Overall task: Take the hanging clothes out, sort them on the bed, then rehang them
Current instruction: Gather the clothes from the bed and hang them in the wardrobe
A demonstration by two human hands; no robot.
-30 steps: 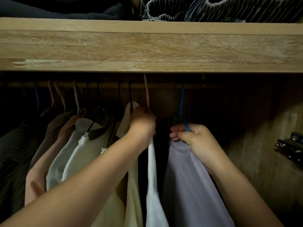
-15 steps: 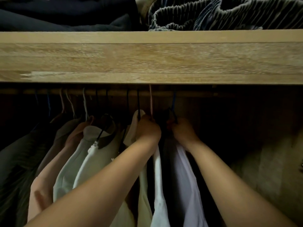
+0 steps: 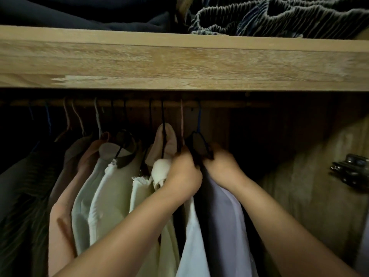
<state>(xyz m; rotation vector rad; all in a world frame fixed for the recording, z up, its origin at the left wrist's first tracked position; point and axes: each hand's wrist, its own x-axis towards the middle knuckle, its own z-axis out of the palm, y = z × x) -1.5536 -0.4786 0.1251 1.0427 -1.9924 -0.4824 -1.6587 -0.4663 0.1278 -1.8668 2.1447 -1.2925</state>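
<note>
Head view: both my hands are up under the wooden shelf (image 3: 179, 62), at the right end of the row of hanging clothes on the rail (image 3: 219, 104).
Left grip: my left hand (image 3: 184, 176) is curled tight at the neck of the white garment (image 3: 191, 242), near its pink hanger (image 3: 181, 120); I cannot tell whether I have wire or cloth.
Right grip: my right hand (image 3: 221, 166) is closed at the neck of the lilac shirt (image 3: 225, 226), just under the blue hanger (image 3: 199, 120); motion blur hides the fingers.
Where the clothes are: all on the rail, packed close, cream and beige shirts (image 3: 111, 192) to the left.
Handling, as I judge it: light, soft, floppy cloth that will slide off a tilted hanger; the thin hooks look stiff and may snag on neighbours.
Where to hold: the hanger neck just below the hook, not the fabric, lifting up before pulling out.
</note>
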